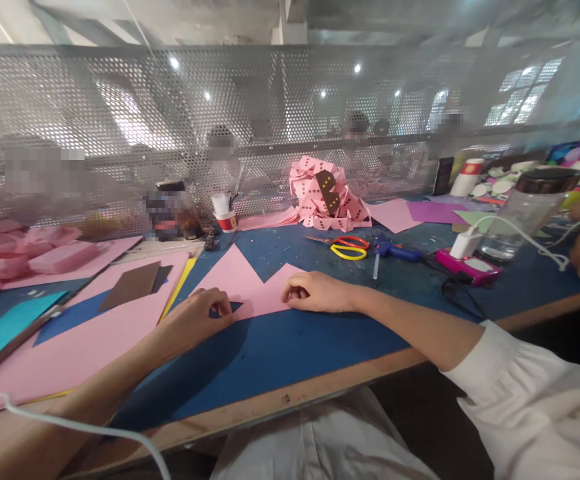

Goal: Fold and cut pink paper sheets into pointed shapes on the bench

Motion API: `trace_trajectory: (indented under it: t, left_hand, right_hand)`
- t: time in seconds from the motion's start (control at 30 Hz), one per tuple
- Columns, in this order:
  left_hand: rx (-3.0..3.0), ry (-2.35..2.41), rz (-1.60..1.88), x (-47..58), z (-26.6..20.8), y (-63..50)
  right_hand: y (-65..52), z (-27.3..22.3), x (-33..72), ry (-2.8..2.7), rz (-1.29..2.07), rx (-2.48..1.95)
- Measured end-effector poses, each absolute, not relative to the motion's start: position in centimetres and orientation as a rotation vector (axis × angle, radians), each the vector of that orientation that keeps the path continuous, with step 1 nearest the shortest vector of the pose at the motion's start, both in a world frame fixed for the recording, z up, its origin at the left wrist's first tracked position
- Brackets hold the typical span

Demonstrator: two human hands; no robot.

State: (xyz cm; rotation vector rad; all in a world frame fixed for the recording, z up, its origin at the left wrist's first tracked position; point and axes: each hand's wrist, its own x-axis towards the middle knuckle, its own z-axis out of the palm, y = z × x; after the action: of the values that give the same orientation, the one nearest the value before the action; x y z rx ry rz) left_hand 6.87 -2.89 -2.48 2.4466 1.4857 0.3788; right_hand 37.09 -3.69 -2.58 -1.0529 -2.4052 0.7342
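Observation:
A sheet of pink paper (257,293) with two pointed peaks along its far edge lies on the blue table mat in front of me. My left hand (209,308) has its fingers curled, with the fingertips at the paper's left near edge. At the right end, the bent fingers and thumb of my right hand (315,292) close on the paper's edge. A small dark gap shows between my left fingers and the sheet. Beyond the paper lie scissors (349,248) with red and yellow handles and a blue hot glue gun (397,251).
Stacked pink sheets (115,340) with brown card (130,285) lie left. Behind stand a paper cup (227,221) and a folded pink paper model (320,193) with dark spots. A pink power socket (470,265) and a glass bottle (517,217) are right. Another person's arm shows far right.

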Motion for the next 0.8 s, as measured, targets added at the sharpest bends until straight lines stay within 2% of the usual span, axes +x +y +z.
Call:
trace_trajectory:
  t: [0.57, 0.8]
  left_hand:
    - [2.402, 1.567, 0.458, 2.8, -2.6, -3.1]
    - [2.429, 1.526, 0.783, 6.6, 0.2, -5.4]
  right_hand:
    - [-3.9, -2.4, 37.0, -2.386, 0.763, -1.023]
    - [-4.1, -2.0, 37.1, -2.404, 0.765, -1.043]
